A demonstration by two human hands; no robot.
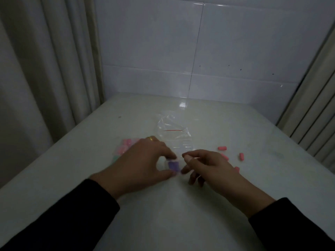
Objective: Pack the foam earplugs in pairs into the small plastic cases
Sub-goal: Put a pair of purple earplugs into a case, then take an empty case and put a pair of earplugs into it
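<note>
A small clear plastic case [172, 166] with purple earplugs inside lies on the white table [163, 205] between my hands. My left hand [145, 160] pinches the case between thumb and forefinger. My right hand [204, 165] touches the case's right edge with curled thumb and forefinger; whether it grips it I cannot tell. Loose pink earplugs lie to the right: one [222, 148], another [241, 157], a third [236, 169] partly hidden by my right hand. Behind my left hand sit several cases [125, 146] holding pink earplugs.
A crumpled clear zip bag [172, 131] with a red strip lies just beyond my hands. A tiled wall stands at the table's far edge, a curtain hangs on the left, and a ribbed panel rises on the right.
</note>
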